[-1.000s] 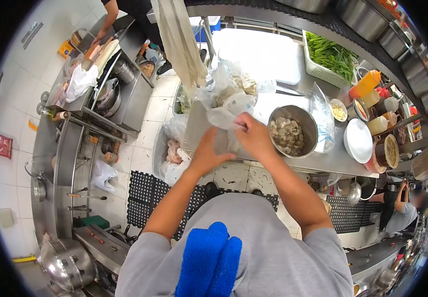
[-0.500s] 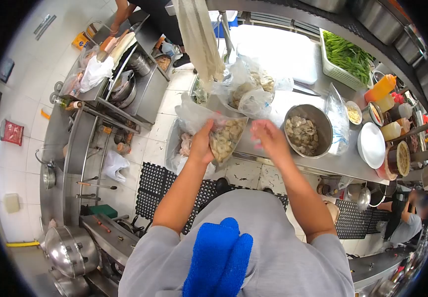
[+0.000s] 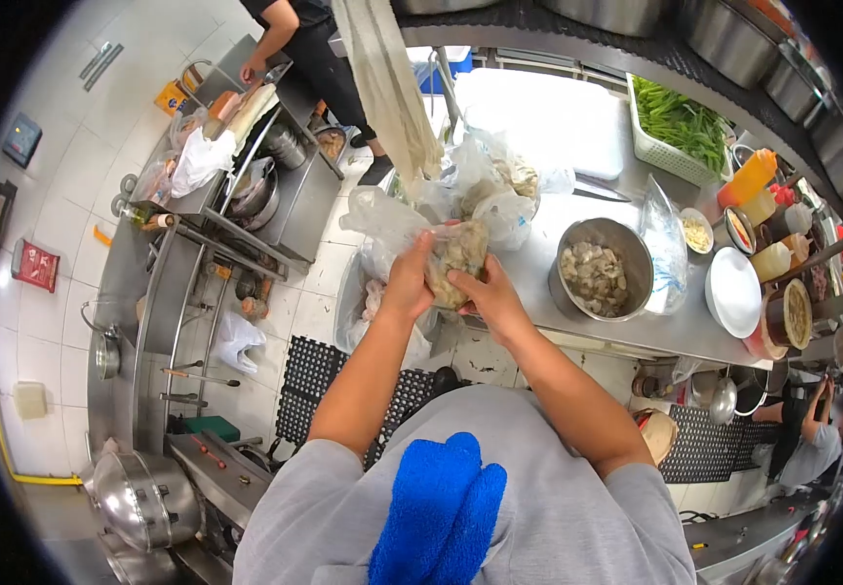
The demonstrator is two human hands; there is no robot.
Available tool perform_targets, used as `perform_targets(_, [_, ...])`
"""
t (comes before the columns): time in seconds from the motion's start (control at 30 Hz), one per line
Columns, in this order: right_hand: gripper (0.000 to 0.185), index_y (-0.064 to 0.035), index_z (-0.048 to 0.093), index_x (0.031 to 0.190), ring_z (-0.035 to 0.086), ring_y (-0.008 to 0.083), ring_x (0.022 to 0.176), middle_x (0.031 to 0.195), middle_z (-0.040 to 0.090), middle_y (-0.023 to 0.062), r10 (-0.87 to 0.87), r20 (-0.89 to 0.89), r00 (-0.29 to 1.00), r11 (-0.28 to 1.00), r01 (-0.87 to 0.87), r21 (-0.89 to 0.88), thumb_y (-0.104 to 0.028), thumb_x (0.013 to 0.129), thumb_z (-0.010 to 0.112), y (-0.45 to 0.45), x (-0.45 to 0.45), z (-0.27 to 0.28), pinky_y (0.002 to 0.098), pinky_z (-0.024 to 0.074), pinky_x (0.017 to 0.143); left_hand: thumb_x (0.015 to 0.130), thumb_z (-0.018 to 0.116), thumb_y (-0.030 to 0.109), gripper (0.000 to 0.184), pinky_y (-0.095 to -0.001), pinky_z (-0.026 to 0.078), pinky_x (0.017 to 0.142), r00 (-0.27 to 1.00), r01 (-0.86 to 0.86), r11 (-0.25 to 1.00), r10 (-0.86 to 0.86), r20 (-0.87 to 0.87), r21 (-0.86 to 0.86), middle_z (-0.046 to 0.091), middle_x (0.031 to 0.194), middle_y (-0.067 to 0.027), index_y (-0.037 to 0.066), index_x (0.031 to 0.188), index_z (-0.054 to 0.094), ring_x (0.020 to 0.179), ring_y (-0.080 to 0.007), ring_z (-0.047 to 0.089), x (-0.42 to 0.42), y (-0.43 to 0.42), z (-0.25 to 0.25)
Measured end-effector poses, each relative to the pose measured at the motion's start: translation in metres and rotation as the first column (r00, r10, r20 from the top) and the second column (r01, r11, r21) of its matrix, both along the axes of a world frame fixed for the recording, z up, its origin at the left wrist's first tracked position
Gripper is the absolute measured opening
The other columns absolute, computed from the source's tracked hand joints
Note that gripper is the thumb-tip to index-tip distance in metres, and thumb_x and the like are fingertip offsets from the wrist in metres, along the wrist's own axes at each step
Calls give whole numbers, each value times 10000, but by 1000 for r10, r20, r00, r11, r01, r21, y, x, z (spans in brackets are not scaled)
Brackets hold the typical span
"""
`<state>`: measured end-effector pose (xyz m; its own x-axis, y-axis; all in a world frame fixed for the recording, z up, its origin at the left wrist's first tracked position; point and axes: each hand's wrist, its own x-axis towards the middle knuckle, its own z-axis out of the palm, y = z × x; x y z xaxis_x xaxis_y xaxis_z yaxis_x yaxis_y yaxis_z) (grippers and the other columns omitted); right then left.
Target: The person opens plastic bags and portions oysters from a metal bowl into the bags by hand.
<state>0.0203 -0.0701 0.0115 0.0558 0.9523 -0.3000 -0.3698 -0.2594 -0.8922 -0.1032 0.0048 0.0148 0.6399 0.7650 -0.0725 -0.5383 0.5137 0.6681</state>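
A clear plastic bag of greyish shellfish (image 3: 458,255) is held up in front of me, over the near edge of the steel table. My left hand (image 3: 410,280) grips its left side, and the bag's loose top hangs out past that hand. My right hand (image 3: 492,300) is closed on the lower right of the same bag. To the right stands a steel pot (image 3: 556,276) with similar shellfish pieces (image 3: 594,276) in it. Just behind the held bag, more clear bags with shellfish (image 3: 504,190) lie on the table.
A lined bin (image 3: 348,302) stands below on the left. A white board (image 3: 548,112), a knife (image 3: 602,191), a basket of greens (image 3: 680,127), a white bowl (image 3: 732,291) and sauce bottles (image 3: 748,177) are on the table. A hanging cloth (image 3: 382,88) dangles ahead; a co-worker (image 3: 319,58) stands far left.
My left hand has lifted the bag of shellfish clear of the other bags. My right hand, apart from it half a second ago, has come in and closed on its lower side.
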Motion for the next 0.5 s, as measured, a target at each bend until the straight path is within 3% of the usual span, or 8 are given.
perform_targets(0.17, [419,-69,437,1189,558,119,805,1021,552,50,70,-28,997,997,-70,18,-257,858,612,5,-5,11,244,479,613,949,450,222,355,-351,490,869,994,-75,991,84,-77,108,568,1158,-165,-47,1178,486,1009,-247,584,-9,11,6])
perform_targets(0.27, [355,-83,493,1131,563,107,799,961,582,29,115,-87,990,987,-124,-102,-317,877,575,-1,-7,-19,257,474,647,947,435,191,295,-343,507,849,965,-238,970,242,-105,44,586,1132,-178,-28,1123,526,984,-247,603,-25,28,13])
perform_targets(0.33, [330,-93,523,1107,568,104,808,969,603,33,208,-68,976,968,-215,-130,-335,887,565,-14,-3,-27,261,464,677,946,439,168,299,-361,499,882,970,-156,987,160,-181,41,574,1154,-202,-59,1132,497,1026,-261,589,-44,48,20])
perform_targets(0.37, [321,-95,536,1099,571,104,809,975,613,37,259,-59,964,953,-265,-148,-336,889,568,-21,-2,-28,259,458,682,946,439,168,299,-361,499,882,958,-230,972,235,-162,50,574,1154,-202,-59,1132,497,1026,-261,589,-58,60,19])
perform_targets(0.43, [289,-93,550,1089,571,106,803,978,625,46,354,-85,931,921,-363,-143,-313,901,558,-30,4,-42,255,455,678,945,452,180,314,-328,485,897,976,-28,995,49,-211,101,584,1158,-170,-42,1160,508,1040,-232,584,-89,83,17])
perform_targets(0.47, [289,-93,550,1089,571,106,803,978,625,46,399,-78,914,904,-406,-134,-313,901,558,-32,8,-48,255,455,678,945,452,180,314,-328,485,897,973,-75,991,97,-208,112,584,1158,-170,-42,1160,508,1040,-232,584,-102,84,25])
perform_targets(0.5, [277,-90,553,1086,572,105,800,978,625,46,394,-73,916,904,-400,-147,-300,906,551,-34,9,-48,253,453,677,945,458,191,325,-311,464,916,955,-15,984,68,-289,179,582,1172,-148,-31,1175,513,1058,-210,573,-111,85,37])
